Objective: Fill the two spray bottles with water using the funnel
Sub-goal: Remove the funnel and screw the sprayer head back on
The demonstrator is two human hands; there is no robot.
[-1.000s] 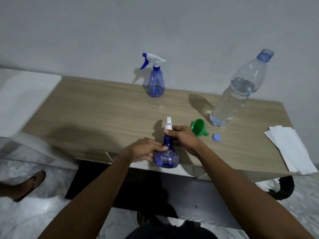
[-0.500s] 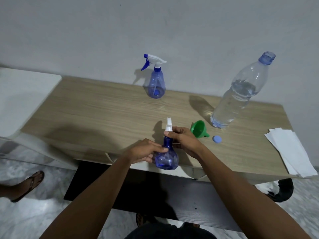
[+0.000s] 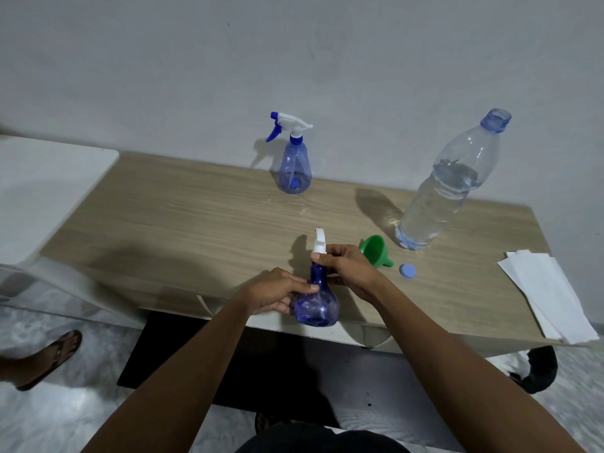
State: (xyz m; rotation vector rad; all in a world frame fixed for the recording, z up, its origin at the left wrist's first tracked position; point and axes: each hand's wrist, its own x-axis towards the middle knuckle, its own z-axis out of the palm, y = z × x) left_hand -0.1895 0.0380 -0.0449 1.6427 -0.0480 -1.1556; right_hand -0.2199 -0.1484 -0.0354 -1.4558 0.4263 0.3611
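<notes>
The left hand [image 3: 277,291] grips the upright near spray bottle [image 3: 316,300]; the right hand [image 3: 348,268], directly above, pinches its spray head [image 3: 319,240]. The funnel [image 3: 376,251] lies just right.

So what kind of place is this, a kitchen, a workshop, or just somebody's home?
Most likely a room in a home, not a workshop. A low wood-grain table stands against a plain painted wall, the floor looks like marble tile, and a foot in a flip-flop shows at the left.
</notes>
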